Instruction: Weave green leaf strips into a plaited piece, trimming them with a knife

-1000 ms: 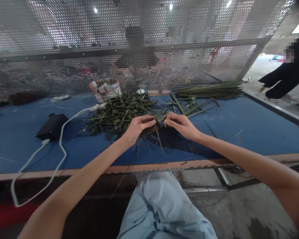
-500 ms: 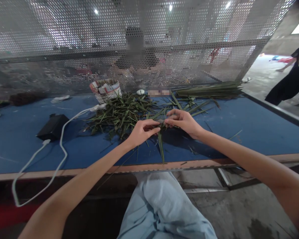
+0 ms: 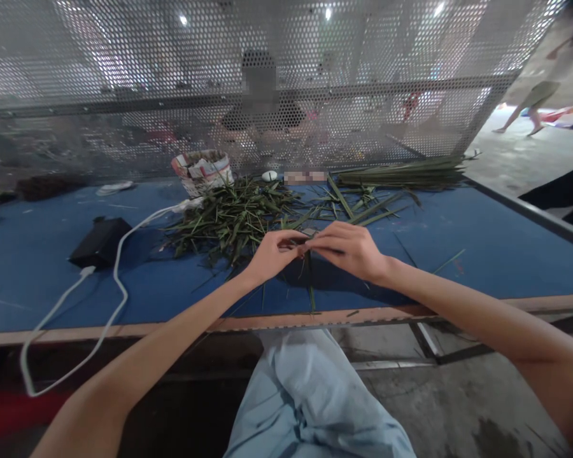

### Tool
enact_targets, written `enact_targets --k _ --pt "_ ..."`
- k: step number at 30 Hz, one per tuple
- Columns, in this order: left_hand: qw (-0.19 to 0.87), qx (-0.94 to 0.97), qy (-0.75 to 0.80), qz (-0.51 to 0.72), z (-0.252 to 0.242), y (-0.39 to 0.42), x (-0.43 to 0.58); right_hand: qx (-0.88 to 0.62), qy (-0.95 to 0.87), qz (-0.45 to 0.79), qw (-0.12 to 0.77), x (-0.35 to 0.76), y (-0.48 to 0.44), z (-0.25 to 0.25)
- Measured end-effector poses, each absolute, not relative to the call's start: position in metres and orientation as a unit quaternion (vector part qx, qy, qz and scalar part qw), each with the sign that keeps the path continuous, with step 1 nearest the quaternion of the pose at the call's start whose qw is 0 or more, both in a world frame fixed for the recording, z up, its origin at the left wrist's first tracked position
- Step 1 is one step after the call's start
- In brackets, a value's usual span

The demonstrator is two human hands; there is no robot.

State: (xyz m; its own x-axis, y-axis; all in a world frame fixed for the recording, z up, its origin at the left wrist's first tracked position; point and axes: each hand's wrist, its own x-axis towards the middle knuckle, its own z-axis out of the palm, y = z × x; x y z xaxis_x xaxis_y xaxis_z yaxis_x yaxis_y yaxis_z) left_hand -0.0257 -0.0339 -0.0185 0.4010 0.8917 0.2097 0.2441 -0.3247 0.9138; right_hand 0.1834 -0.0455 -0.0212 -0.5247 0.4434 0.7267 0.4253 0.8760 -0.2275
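Both hands meet over the blue table [image 3: 496, 254], near its front edge. My left hand [image 3: 273, 256] is closed, thumb and fingers pinching a small piece of green leaf strips. A narrow strip [image 3: 311, 292] hangs from it toward the table edge. My right hand [image 3: 349, 251] is closed too, its fingertips pressed together at the same leaf piece, touching my left fingertips. Fingers hide most of the piece, so its shape cannot be made out. Just beyond my left hand lies a heap of cut green leaf pieces [image 3: 239, 219]. Loose longer strips [image 3: 379, 207] lie beyond my right hand.
A bundle of long leaves [image 3: 405, 173] lies at the back right. Behind the heap stands a paper-lined container [image 3: 203, 172]. At left, a black box [image 3: 100, 243] has a white cable [image 3: 120, 280] looping over the edge. A perforated metal screen [image 3: 162, 57] closes the back; people are beyond.
My right hand has come in left and lower, its raised fingers closing together at the leaf piece. My left hand stays nearly in place. At far right, passers-by have moved.
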Motion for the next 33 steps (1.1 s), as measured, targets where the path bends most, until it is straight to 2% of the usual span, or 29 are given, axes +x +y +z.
enact_targets --k 4,10,14,20,23,28,30,33 --pt "0.456 0.683 0.408 0.398 -0.019 -0.032 -0.025 -0.172 -0.924 -0.12 0.32 0.184 -0.049 -0.027" --pt "0.504 0.644 0.414 0.4 -0.018 -0.034 -0.024 -0.158 -0.939 -0.188 0.24 0.181 -0.053 -0.02" --pt "0.527 0.627 0.41 0.402 -0.016 -0.035 -0.023 -0.139 -0.936 -0.209 0.246 0.18 -0.052 -0.019" --pt "0.505 0.652 0.419 0.381 -0.02 -0.032 -0.024 -0.099 -0.927 -0.266 0.245 0.181 -0.052 -0.023" --pt "0.516 0.631 0.424 0.394 -0.018 -0.029 -0.027 -0.107 -0.919 -0.19 0.329 0.18 -0.052 -0.023" --pt "0.605 0.491 0.398 0.484 -0.003 -0.012 -0.032 -0.284 -0.744 0.096 0.597 0.176 -0.038 -0.023" --pt "0.646 0.413 0.379 0.519 0.004 -0.003 -0.03 -0.323 -0.691 0.211 0.611 0.176 -0.03 -0.025" --pt "0.664 0.33 0.372 0.558 0.015 0.006 -0.018 -0.358 -0.708 0.344 0.502 0.175 -0.028 -0.025"
